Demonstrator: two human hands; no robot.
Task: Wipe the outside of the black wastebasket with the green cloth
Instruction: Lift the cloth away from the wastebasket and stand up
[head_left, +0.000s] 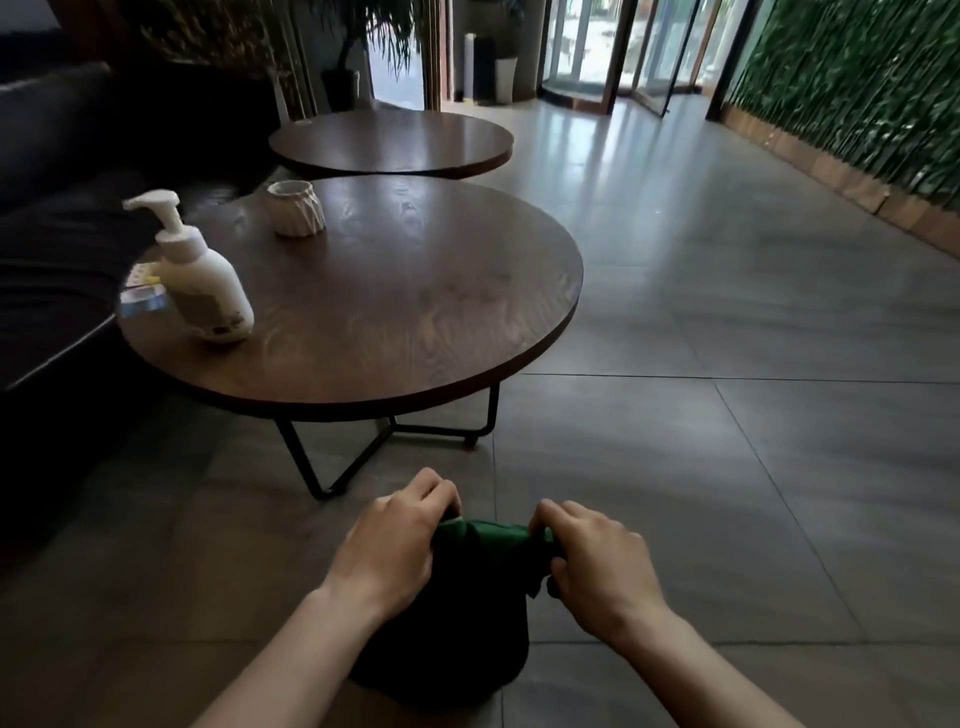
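Observation:
The black wastebasket (452, 644) stands on the tiled floor low in the head view, between my forearms. The green cloth (483, 535) is draped over its top edge. My left hand (395, 540) grips the cloth's left end against the basket's rim, fingers curled. My right hand (592, 556) pinches the cloth's right end at the rim on the other side. Most of the basket's upper part is hidden by my hands and the cloth.
A round dark wooden table (467, 364) on black metal legs stands just ahead, bearing a white pump bottle (205, 280) and a white ribbed cup (296, 208). A second round table (389, 143) lies beyond. A dark sofa (47, 208) is at left. Grey tiled floor (727, 415) stretches right.

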